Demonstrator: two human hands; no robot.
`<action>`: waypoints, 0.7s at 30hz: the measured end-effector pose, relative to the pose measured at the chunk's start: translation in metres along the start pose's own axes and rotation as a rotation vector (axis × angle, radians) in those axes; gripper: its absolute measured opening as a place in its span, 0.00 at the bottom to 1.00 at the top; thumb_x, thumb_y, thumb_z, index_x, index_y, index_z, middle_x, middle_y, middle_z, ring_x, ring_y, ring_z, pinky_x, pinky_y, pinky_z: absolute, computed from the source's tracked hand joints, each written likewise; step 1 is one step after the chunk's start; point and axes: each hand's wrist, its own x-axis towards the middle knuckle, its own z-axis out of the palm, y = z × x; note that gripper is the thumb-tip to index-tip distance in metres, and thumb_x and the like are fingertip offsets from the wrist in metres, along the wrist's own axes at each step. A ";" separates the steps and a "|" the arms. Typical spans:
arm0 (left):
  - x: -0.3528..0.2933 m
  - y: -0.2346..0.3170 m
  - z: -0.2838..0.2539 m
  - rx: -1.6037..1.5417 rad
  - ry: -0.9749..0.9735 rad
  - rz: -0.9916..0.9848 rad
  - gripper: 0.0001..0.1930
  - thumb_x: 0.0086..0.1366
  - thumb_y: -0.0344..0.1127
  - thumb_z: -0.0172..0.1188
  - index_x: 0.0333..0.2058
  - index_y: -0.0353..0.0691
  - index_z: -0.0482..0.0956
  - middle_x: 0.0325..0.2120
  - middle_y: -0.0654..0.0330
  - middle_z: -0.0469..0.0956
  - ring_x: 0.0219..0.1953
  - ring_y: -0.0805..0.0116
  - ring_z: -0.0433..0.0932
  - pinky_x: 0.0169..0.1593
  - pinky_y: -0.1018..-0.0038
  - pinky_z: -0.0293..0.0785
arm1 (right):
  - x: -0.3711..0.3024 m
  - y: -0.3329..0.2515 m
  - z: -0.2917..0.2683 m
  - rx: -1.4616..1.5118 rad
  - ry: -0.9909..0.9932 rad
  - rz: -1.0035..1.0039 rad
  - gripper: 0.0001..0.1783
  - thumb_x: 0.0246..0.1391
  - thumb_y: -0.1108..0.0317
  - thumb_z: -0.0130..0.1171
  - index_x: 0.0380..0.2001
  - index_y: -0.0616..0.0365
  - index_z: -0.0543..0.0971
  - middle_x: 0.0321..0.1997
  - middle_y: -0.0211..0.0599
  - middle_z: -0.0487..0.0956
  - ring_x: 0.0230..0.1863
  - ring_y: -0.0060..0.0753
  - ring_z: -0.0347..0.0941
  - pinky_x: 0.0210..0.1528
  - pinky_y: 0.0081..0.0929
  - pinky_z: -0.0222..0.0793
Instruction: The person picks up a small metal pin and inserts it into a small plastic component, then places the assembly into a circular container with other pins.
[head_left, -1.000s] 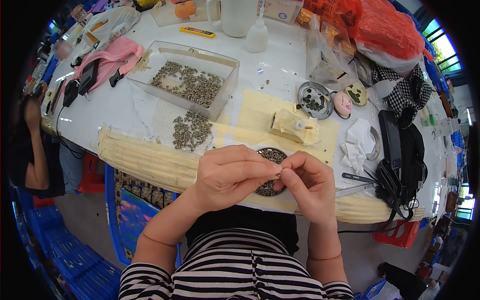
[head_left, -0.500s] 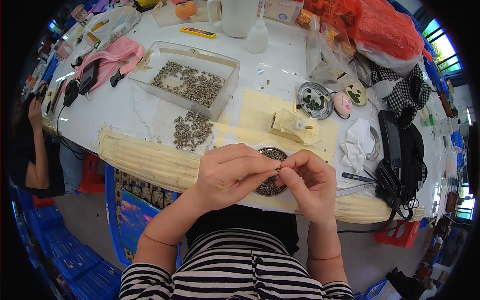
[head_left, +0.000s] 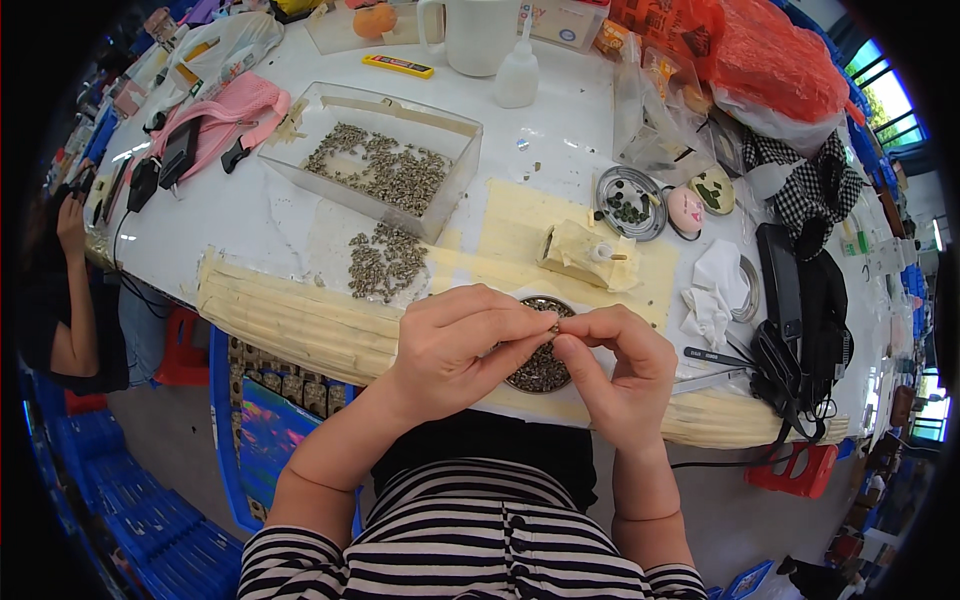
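Note:
My left hand (head_left: 462,345) and my right hand (head_left: 618,368) meet fingertip to fingertip above a round dish (head_left: 541,380) full of small metal parts. Thumb and forefinger of each are pinched together around a tiny piece, seemingly a small metal part (head_left: 556,329), mostly hidden by the fingers. Beyond my left hand lies a loose pile of small metal parts (head_left: 386,263). Behind that pile stands a clear plastic box (head_left: 440,207) with many more spread over its bottom.
A tape-wrapped block (head_left: 580,256) with a small peg sits beyond the dish. To its right are a round tin (head_left: 655,222) with dark bits, white tissue (head_left: 718,275) and black tweezers (head_left: 712,355). A squeeze bottle (head_left: 516,80) and white pitcher (head_left: 474,38) stand farther back.
My right hand's fingers have shifted slightly, and its thumb has moved a little left. Both hands stay pinched over the dish.

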 end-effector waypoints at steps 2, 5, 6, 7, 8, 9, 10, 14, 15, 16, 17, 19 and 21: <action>0.000 0.001 0.000 0.009 -0.006 -0.005 0.12 0.52 0.19 0.71 0.37 0.33 0.86 0.28 0.55 0.83 0.28 0.65 0.82 0.31 0.76 0.77 | 0.000 0.001 0.000 -0.007 0.021 -0.015 0.05 0.52 0.79 0.69 0.34 0.64 0.84 0.30 0.34 0.82 0.30 0.21 0.76 0.35 0.19 0.72; 0.001 0.001 0.000 0.035 -0.007 -0.019 0.12 0.52 0.19 0.71 0.37 0.33 0.86 0.28 0.55 0.83 0.28 0.66 0.82 0.31 0.76 0.77 | -0.001 0.006 -0.002 0.017 0.157 -0.048 0.05 0.52 0.80 0.68 0.34 0.64 0.84 0.30 0.36 0.82 0.29 0.23 0.76 0.35 0.19 0.71; 0.003 0.002 0.000 0.047 -0.005 -0.024 0.12 0.52 0.19 0.71 0.37 0.33 0.86 0.27 0.55 0.83 0.28 0.66 0.82 0.31 0.76 0.77 | 0.001 0.005 -0.004 -0.070 0.191 -0.094 0.05 0.52 0.80 0.67 0.34 0.64 0.84 0.30 0.36 0.82 0.29 0.24 0.76 0.35 0.20 0.71; 0.002 0.001 0.001 0.051 0.002 -0.039 0.11 0.53 0.20 0.71 0.37 0.34 0.86 0.27 0.56 0.83 0.27 0.66 0.82 0.30 0.75 0.76 | 0.005 0.005 -0.007 -0.158 0.226 -0.140 0.05 0.52 0.80 0.67 0.33 0.64 0.83 0.30 0.37 0.82 0.29 0.25 0.76 0.35 0.20 0.71; 0.002 0.000 0.003 0.056 0.011 -0.048 0.10 0.54 0.22 0.71 0.36 0.35 0.86 0.27 0.57 0.83 0.26 0.66 0.81 0.29 0.74 0.76 | 0.010 0.004 -0.011 -0.247 0.262 -0.191 0.04 0.52 0.80 0.67 0.33 0.65 0.83 0.30 0.37 0.81 0.29 0.26 0.76 0.35 0.20 0.70; 0.003 0.000 0.004 0.059 0.021 -0.058 0.09 0.55 0.24 0.71 0.36 0.37 0.86 0.27 0.58 0.83 0.25 0.66 0.81 0.28 0.74 0.76 | 0.016 -0.001 -0.016 -0.387 0.270 -0.261 0.06 0.52 0.80 0.67 0.35 0.64 0.84 0.30 0.37 0.80 0.29 0.27 0.76 0.34 0.21 0.70; 0.007 0.001 0.003 0.084 0.010 -0.052 0.09 0.54 0.22 0.71 0.36 0.36 0.86 0.27 0.57 0.83 0.26 0.66 0.81 0.30 0.74 0.76 | 0.023 -0.004 -0.019 -0.441 0.267 -0.285 0.07 0.52 0.80 0.67 0.36 0.63 0.84 0.30 0.36 0.80 0.30 0.27 0.75 0.33 0.22 0.69; 0.024 0.008 0.003 0.118 -0.004 -0.042 0.10 0.54 0.20 0.71 0.36 0.34 0.86 0.27 0.55 0.84 0.28 0.65 0.83 0.33 0.75 0.77 | 0.037 -0.007 -0.030 -0.640 0.250 -0.304 0.11 0.50 0.77 0.70 0.39 0.59 0.86 0.31 0.35 0.76 0.31 0.32 0.73 0.33 0.27 0.68; 0.027 0.009 0.004 0.117 0.006 -0.041 0.10 0.54 0.20 0.70 0.36 0.34 0.86 0.27 0.55 0.84 0.28 0.65 0.83 0.33 0.75 0.77 | 0.040 -0.008 -0.030 -0.668 0.243 -0.306 0.12 0.50 0.77 0.70 0.39 0.59 0.85 0.31 0.34 0.76 0.32 0.33 0.72 0.34 0.28 0.68; 0.027 0.007 0.006 0.109 0.024 -0.028 0.09 0.54 0.21 0.70 0.36 0.35 0.85 0.27 0.56 0.83 0.28 0.64 0.82 0.32 0.74 0.77 | 0.042 -0.008 -0.031 -0.697 0.236 -0.309 0.12 0.50 0.76 0.70 0.40 0.59 0.85 0.31 0.34 0.76 0.32 0.34 0.72 0.34 0.29 0.68; 0.026 0.003 0.008 0.101 0.044 -0.014 0.09 0.55 0.22 0.70 0.36 0.35 0.85 0.27 0.56 0.83 0.27 0.64 0.81 0.30 0.73 0.76 | 0.042 -0.008 -0.030 -0.707 0.220 -0.271 0.12 0.49 0.75 0.70 0.39 0.58 0.85 0.31 0.34 0.76 0.34 0.36 0.72 0.37 0.31 0.68; 0.024 -0.001 0.011 0.072 0.060 -0.027 0.08 0.55 0.23 0.70 0.35 0.36 0.84 0.26 0.56 0.82 0.26 0.63 0.81 0.29 0.72 0.76 | 0.043 -0.004 -0.028 -0.686 0.199 -0.271 0.11 0.49 0.74 0.71 0.38 0.58 0.85 0.31 0.34 0.76 0.34 0.36 0.72 0.37 0.31 0.68; 0.018 -0.003 0.012 0.029 0.046 -0.091 0.08 0.55 0.23 0.71 0.35 0.36 0.84 0.26 0.56 0.82 0.25 0.63 0.81 0.29 0.72 0.75 | 0.041 0.001 -0.027 -0.678 0.187 -0.249 0.10 0.48 0.74 0.71 0.36 0.58 0.85 0.31 0.34 0.77 0.34 0.36 0.73 0.36 0.32 0.68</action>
